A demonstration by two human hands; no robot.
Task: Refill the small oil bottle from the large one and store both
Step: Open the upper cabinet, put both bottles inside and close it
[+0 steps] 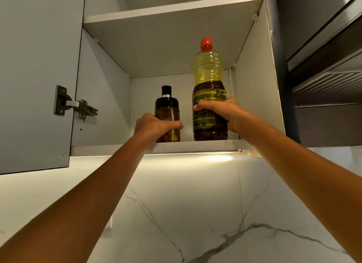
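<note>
1. The left grip point(154, 126) is grasping the small bottle point(167, 110) low on its body, fingers curling round the front, just left of centre frame.
2. The small bottle is standing upright at the front of the lower shelf point(195, 146) of an open cabinet. It is wearing a black cap point(166, 92), and its clear body is showing dark amber liquid. How high the liquid reaches I cannot tell.
3. The right grip point(219, 112) is grasping the large bottle point(208, 71) round its labelled middle, thumb lying across the front.
4. The large bottle is standing upright just right of the small one, the two apart. Its base is sitting at shelf level, and its red cap point(206, 44) is on. Yellow oil is filling it up to the shoulder.
5. The door point(37, 76) is hanging open at the left of the frame on a metal hinge point(72, 104).
6. An upper shelf point(166, 10) is crossing the top of the frame.
7. A light strip point(195, 152) is glowing under the cabinet onto a veined marble wall point(195, 213).
</note>
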